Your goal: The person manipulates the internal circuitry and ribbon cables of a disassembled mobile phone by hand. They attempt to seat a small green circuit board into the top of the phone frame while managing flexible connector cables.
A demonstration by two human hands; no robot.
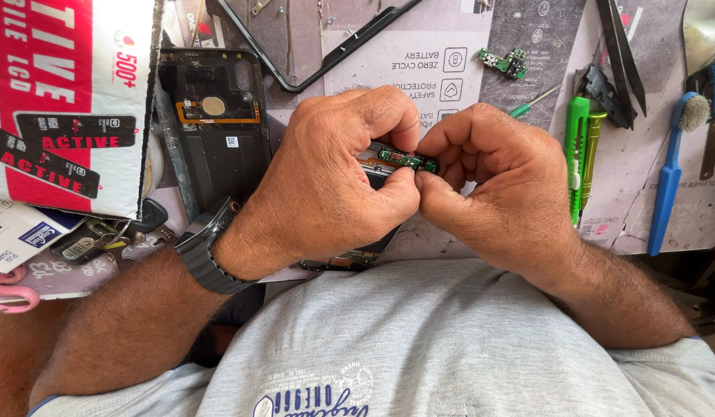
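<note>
small circuit board [407, 161] pinched between left hand [334, 185] and right hand [500, 189], phone back cover [214, 116] left, toothbrush [670, 174] far right

A red and white cardboard box [64, 100] is seen at the far left, with a black phone back cover [218, 123] lying just beside it. A second small green circuit board [506, 62] rests farther up on the table [658, 193]. To the right, a green utility knife [577, 154], black tweezers [624, 54] and a blue toothbrush [672, 174] are laid out. Pink scissor handles [6, 289] show at the left edge.
</note>
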